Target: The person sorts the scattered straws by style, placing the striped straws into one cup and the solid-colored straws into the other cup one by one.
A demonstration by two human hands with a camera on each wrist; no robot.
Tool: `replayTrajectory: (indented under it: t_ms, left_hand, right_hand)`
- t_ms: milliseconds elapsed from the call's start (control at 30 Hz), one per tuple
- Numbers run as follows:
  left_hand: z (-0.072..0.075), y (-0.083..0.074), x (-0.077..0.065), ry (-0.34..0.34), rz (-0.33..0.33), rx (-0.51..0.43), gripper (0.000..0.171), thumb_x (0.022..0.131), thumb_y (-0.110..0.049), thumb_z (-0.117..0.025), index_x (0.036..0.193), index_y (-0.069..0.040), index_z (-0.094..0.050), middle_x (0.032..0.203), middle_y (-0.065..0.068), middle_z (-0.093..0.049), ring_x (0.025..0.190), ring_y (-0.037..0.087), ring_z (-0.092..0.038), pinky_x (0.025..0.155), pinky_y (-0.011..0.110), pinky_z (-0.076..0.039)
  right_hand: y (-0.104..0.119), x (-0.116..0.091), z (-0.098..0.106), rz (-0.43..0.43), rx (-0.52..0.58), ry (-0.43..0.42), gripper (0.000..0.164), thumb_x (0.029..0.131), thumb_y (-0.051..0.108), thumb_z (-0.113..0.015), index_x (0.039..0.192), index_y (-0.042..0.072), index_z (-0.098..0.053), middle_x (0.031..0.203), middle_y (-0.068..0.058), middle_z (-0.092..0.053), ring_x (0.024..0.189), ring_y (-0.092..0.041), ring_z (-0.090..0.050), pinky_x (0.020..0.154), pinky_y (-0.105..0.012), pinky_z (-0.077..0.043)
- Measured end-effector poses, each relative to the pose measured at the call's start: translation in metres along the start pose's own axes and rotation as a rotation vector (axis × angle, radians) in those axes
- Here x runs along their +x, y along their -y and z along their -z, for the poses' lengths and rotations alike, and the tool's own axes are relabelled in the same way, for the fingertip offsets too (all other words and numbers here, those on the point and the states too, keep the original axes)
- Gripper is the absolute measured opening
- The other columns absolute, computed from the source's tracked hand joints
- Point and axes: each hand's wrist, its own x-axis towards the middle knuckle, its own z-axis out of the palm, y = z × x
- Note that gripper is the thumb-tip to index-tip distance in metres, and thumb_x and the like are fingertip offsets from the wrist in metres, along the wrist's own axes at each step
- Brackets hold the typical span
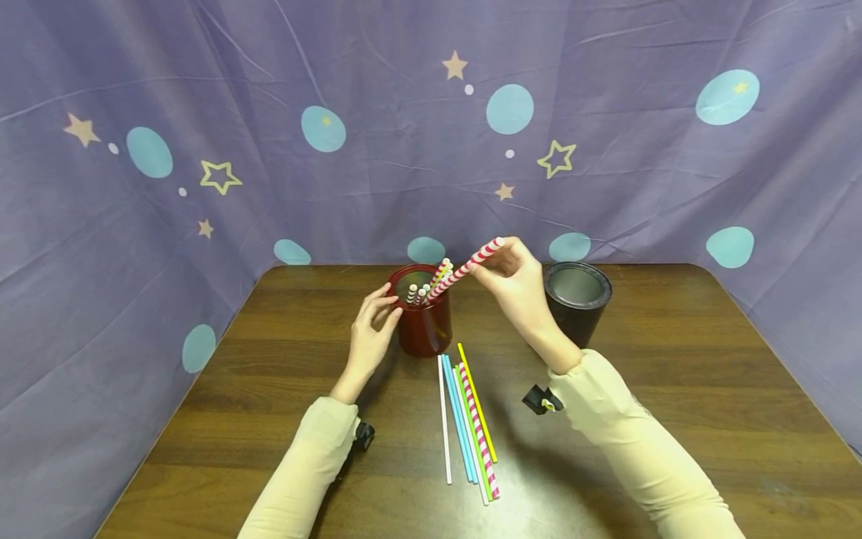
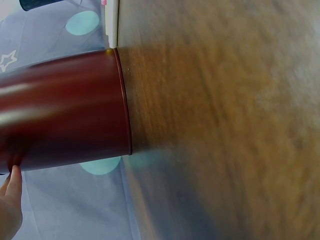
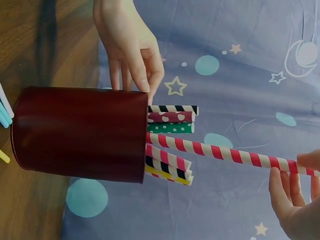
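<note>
A dark red cup (image 1: 423,323) (image 2: 65,112) (image 3: 80,132) stands on the wooden table (image 1: 673,389) with several patterned straws (image 3: 172,120) in it. My left hand (image 1: 374,323) (image 3: 131,47) rests its fingers on the cup's left side and rim; a fingertip (image 2: 14,182) shows beside the cup wall. My right hand (image 1: 515,278) (image 3: 300,195) pinches the upper end of a red-and-white striped straw (image 1: 465,269) (image 3: 225,152). The straw slants down with its lower end inside the cup.
A black cup (image 1: 578,298) stands to the right of the red one. Several loose straws (image 1: 468,419) lie side by side on the table in front of the cups. A purple star-patterned cloth (image 1: 431,127) hangs behind and around the table.
</note>
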Motion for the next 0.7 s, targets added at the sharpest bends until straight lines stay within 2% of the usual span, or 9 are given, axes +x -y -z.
replayTrajectory:
  t_ms: [533,633,700]
  left_hand:
    - [0.000,0.000,0.000,0.000,0.007,-0.006,0.020,0.081,0.008,-0.057,0.099,0.015,-0.054,0.121,0.029,-0.045,0.108,0.039,-0.048,0.091,0.034,-0.044]
    - [0.000,0.000,0.000,-0.003,0.005,-0.003,0.020,0.081,0.007,-0.057,0.099,0.015,-0.055,0.121,0.029,-0.045,0.107,0.039,-0.049,0.091,0.035,-0.044]
    - [0.000,0.000,0.000,-0.006,0.003,-0.001,0.020,0.081,0.007,-0.057,0.099,0.015,-0.055,0.121,0.030,-0.045,0.107,0.039,-0.049,0.091,0.034,-0.044]
  right_hand:
    - [-0.020,-0.002,-0.011,-0.021,0.001,0.035,0.024,0.071,-0.016,-0.062,0.084,0.002,-0.052,0.075,0.007,-0.061,0.073,-0.006,-0.059,0.071,-0.022,-0.053]
    - [-0.025,-0.003,-0.013,-0.028,-0.011,0.041,0.022,0.071,-0.015,-0.063,0.084,-0.001,-0.052,0.077,0.003,-0.061,0.074,-0.005,-0.059,0.071,-0.022,-0.053]
    - [-0.027,-0.004,-0.014,-0.032,-0.022,0.047,0.021,0.071,-0.015,-0.063,0.085,-0.003,-0.052,0.080,-0.006,-0.062,0.074,-0.005,-0.059,0.072,-0.022,-0.053]
